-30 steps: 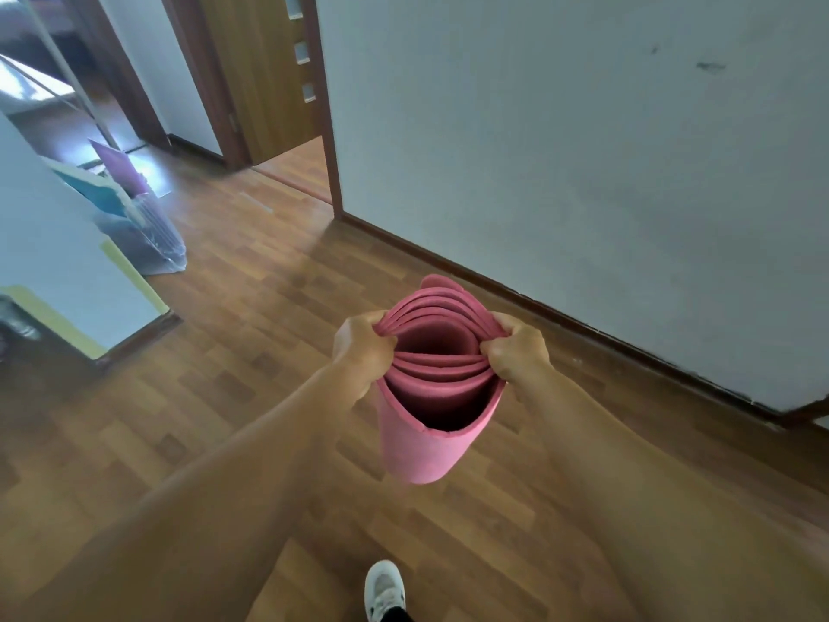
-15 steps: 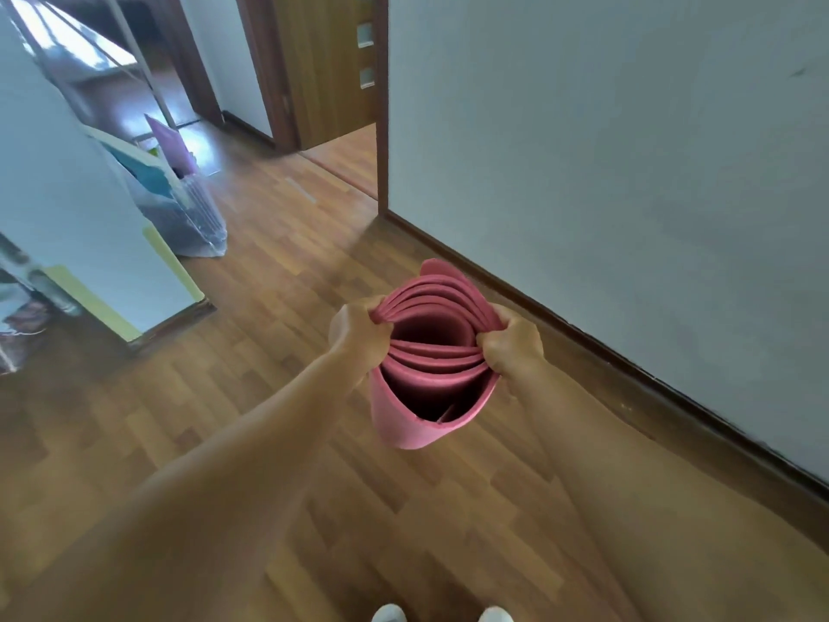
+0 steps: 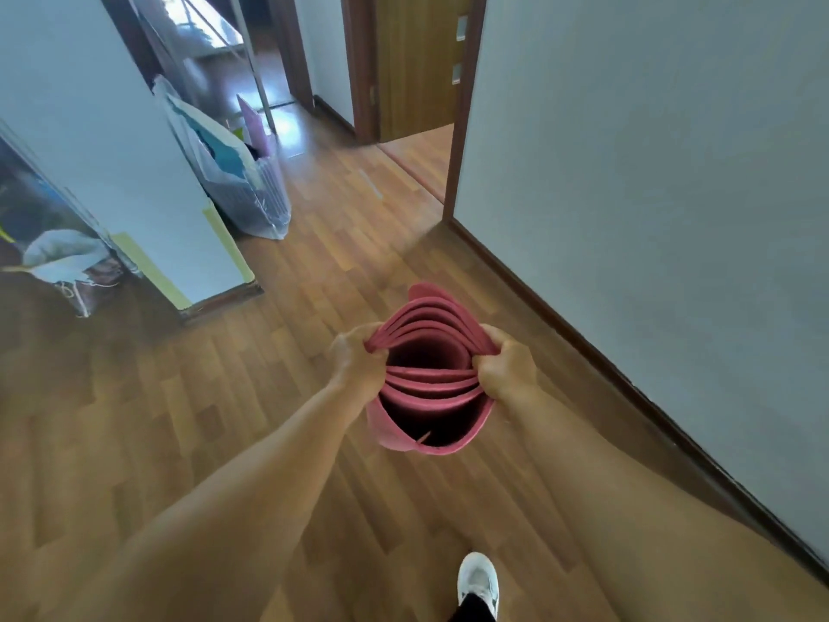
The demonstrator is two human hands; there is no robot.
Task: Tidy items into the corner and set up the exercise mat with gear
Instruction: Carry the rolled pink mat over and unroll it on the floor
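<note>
A rolled pink exercise mat (image 3: 428,410) hangs upright in front of me, its open end facing up so the coiled layers show. My left hand (image 3: 356,359) grips the roll's left rim and my right hand (image 3: 507,368) grips the right rim. Both arms are stretched forward, and the mat is carried above the wooden floor (image 3: 188,419).
A grey wall (image 3: 650,195) with a dark baseboard runs along the right. A doorway (image 3: 417,83) opens ahead. A plastic-wrapped item (image 3: 233,172) leans on the left wall, with a white bag (image 3: 63,258) farther left. My white shoe (image 3: 479,581) is at the bottom.
I have moved forward and turned right along the wall, carrying the mat. The doorway and the left clutter have come closer; the grip is unchanged, and one shoe steps into view.
</note>
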